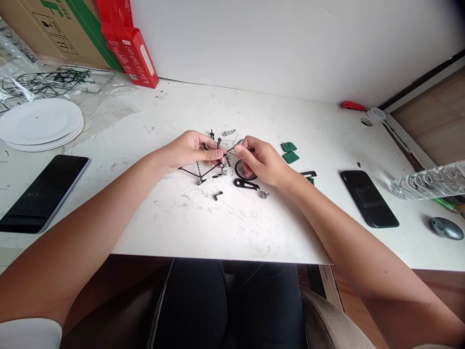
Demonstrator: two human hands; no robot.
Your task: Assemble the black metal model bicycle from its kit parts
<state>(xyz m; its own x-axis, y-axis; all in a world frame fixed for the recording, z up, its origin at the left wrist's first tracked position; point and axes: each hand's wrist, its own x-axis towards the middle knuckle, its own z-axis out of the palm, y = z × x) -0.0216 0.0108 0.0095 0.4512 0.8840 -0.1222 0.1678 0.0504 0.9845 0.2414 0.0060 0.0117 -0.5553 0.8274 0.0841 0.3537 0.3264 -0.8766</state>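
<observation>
My left hand (pixel 192 149) is closed, thumb against fingers, on a thin black miniature bicycle frame (pixel 200 175). A curved black piece (pixel 219 143) stands up by the thumb. Facing it, my right hand (pixel 264 161) pinches a thin, wire-like part (pixel 231 154) near the frame; its exact kind is too small to tell. Partly behind the right fingers lies a black spoked wheel (pixel 242 169). Below that are a black chain-guard-shaped piece (pixel 246 184) and a small grey part (pixel 264 195). A small black angled piece (pixel 218 196) rests nearer me.
Two green plates (pixel 289 151) lie right of my hands. Phones flank my arms, one left (pixel 45 194), one right (pixel 369 198). Paper plates (pixel 39 121), black sprues (pixel 69 77) and a red package (pixel 136 55) occupy the left back. A bottle (pixel 428 180) and mouse (pixel 446 228) are far right.
</observation>
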